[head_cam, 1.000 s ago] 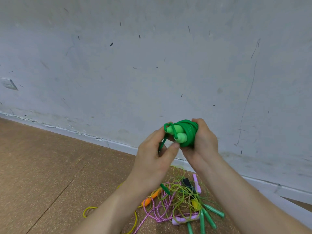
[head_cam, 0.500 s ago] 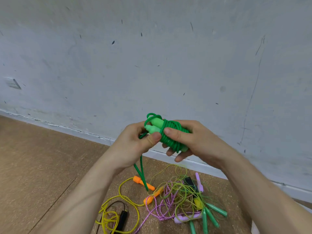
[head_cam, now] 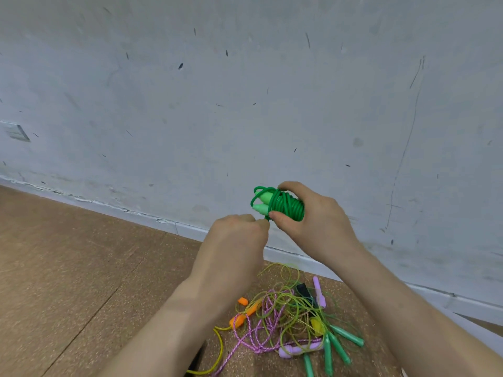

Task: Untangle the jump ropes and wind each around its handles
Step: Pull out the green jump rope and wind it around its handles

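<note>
One wound green jump rope [head_cam: 286, 204] sits gripped in our right hand [head_cam: 313, 223]. Our left hand [head_cam: 234, 240] pinches its loose strand [head_cam: 267, 217].

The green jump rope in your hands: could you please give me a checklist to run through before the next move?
1. Right hand grips the wound green jump rope: ok.
2. Both light green handles lie side by side inside the coils: ok.
3. Left hand pinches the rope's tail just below the bundle: ok.
4. Tail tucked in and secured: cannot tell, fingers hide it.
5. Pile of other ropes on the floor untangled: not ok.
</note>
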The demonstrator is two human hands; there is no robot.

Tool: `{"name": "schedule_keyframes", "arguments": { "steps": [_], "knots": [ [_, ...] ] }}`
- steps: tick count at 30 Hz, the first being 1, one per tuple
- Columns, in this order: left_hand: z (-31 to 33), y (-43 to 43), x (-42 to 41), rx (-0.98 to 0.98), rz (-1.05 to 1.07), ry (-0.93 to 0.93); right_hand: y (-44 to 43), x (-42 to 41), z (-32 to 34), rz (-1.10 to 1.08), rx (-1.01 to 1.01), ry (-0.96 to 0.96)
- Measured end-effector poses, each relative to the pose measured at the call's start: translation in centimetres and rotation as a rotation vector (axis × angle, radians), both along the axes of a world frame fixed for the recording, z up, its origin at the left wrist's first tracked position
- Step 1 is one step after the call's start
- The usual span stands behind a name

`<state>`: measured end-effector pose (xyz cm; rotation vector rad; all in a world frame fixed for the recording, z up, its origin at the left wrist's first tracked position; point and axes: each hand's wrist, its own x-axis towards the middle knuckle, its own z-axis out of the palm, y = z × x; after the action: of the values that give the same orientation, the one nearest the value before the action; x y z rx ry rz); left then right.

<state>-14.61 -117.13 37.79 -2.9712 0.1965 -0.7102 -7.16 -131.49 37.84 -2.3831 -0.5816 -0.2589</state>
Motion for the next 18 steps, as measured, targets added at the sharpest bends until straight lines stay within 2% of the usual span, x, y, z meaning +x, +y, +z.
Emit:
{"name": "schedule_keyframes", "arguments": {
  "steps": [2, 5, 8, 12, 18],
  "knots": [
    [0.3, 0.3, 0.0, -0.028, -0.073, -0.006, -0.1, -0.1, 0.4, 0.041, -0.158, 0.037],
    [0.8, 1.1, 0.1, -0.133, -0.181, -0.035, -0.2, -0.8, 0.8, 0.144, -0.245, 0.058],
    [0.9, 2.3, 0.6, -0.251, -0.250, -0.088, -0.5, -0.9, 1.1, 0.231, -0.231, 0.124],
    [0.8, 3.3, 1.1, -0.241, -0.276, -0.088, -1.1, -0.7, 1.5, 0.335, -0.121, 0.212],
    [0.9, 3.4, 0.8, -0.737, -0.233, 0.123, -1.5, -0.5, 1.5, 0.416, -0.001, 0.319]
  ]
}}
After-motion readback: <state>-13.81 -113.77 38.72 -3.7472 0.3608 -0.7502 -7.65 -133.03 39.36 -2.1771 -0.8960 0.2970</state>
